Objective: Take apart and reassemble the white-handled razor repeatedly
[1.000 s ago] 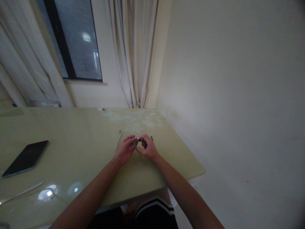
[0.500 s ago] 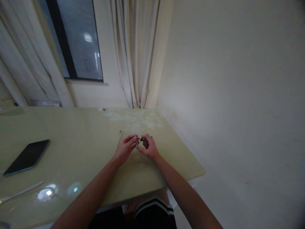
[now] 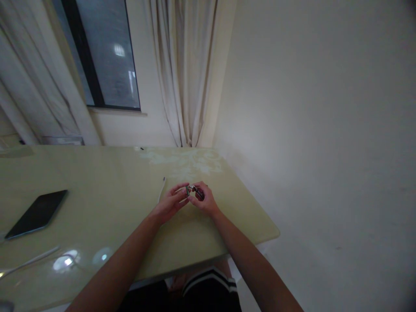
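Observation:
Close together above the table (image 3: 123, 173), both my hands hold a small dark and silvery object whose kind is too small to make out. My left hand (image 3: 172, 203) has its fingers and thumb closed on a narrow piece (image 3: 187, 190) with a greenish edge. In my right hand (image 3: 205, 201), the thumb and fingers grip a black part (image 3: 199, 194) with a shiny metal bit at its top left. Whether the two pieces are joined cannot be told. A thin white cord-like thing (image 3: 162, 188) with a dark tip lies just beyond my left hand.
A black tablet (image 3: 37, 214) lies at the left of the table. Nearer me is a white cable (image 3: 32, 261). A tiny dark piece (image 3: 142, 148) sits at the far edge. The wall (image 3: 308, 151) borders the table's right side; curtains (image 3: 185, 65) hang behind.
The fingers of my left hand have straightened somewhat, and the greenish-edged piece has turned slightly. My right hand stays in nearly the same place, still gripping the black part.

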`<act>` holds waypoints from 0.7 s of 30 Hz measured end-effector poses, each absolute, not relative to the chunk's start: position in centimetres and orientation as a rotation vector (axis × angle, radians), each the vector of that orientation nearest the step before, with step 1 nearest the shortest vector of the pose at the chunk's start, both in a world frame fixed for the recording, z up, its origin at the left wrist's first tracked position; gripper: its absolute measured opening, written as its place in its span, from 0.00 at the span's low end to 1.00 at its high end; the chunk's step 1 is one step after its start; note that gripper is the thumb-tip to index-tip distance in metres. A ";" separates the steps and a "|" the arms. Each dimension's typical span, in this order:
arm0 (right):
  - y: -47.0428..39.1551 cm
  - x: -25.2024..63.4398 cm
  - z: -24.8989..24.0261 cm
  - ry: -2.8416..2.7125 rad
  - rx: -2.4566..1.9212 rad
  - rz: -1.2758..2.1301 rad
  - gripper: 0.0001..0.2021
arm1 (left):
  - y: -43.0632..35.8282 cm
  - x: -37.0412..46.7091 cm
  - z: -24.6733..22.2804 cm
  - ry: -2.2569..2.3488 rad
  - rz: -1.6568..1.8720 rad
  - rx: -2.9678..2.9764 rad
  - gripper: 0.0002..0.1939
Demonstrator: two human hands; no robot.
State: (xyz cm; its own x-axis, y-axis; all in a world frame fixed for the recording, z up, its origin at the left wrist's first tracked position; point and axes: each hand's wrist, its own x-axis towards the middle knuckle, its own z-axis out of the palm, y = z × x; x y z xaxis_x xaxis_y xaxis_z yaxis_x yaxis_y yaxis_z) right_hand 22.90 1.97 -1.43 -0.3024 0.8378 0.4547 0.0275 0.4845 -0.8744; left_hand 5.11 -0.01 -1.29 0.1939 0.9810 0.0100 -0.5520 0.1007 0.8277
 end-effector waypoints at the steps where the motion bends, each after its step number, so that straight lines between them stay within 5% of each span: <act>1: 2.0 22.9 -1.4 -1.684 -0.740 0.965 0.19 | 0.0 5.1 -1.3 0.661 1.268 0.820 0.24; 21: 2.9 23.0 -1.5 -1.548 -0.938 0.858 0.20 | -0.1 6.1 -0.9 0.941 1.469 1.058 0.21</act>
State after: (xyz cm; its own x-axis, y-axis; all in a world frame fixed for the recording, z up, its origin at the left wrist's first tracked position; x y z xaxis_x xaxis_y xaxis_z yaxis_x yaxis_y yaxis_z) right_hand 22.96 2.90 -1.47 -0.1077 0.9023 0.4174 0.1244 0.4288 -0.8948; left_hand 6.14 -0.14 -0.94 -0.0617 0.9895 0.1310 -0.2945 -0.1435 0.9448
